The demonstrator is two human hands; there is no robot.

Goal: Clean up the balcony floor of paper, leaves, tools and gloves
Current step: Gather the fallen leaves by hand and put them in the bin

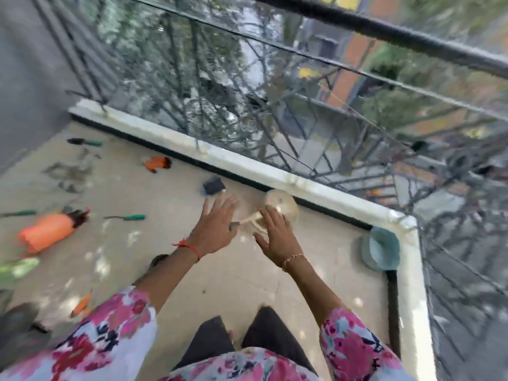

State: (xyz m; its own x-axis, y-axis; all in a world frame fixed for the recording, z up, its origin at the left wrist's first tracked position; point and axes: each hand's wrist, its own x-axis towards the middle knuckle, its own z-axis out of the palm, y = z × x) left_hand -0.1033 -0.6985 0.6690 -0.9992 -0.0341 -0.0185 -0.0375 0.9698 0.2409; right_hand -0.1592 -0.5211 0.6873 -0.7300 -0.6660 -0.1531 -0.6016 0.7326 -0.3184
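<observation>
Balcony floor (220, 276) strewn with stuff: orange glove (158, 164) up near the white curb (247, 166), green-handled tools (126, 217) lying well apart, a patch of leaf litter (68, 174) far left, a tipped orange pot (46, 233). Biggest worry from here, honestly: grabbing too fast at the pale-handled tool (248, 219) next to the round tan thing (281, 206) and knocking either one along the curb, or flicking something light over it and out through the railing (384, 28). Everything smeared, so probably moving quick, easy to fumble. Could also tread on loose bits near the feet. Left hand (214, 226) stretched forward, palm down, fingers spread wide, holding nothing. Right hand (277, 232) same deal, fingers splayed over the pale-handled tool; can't tell whether touching. Both forearms reaching forward and down, close together.
</observation>
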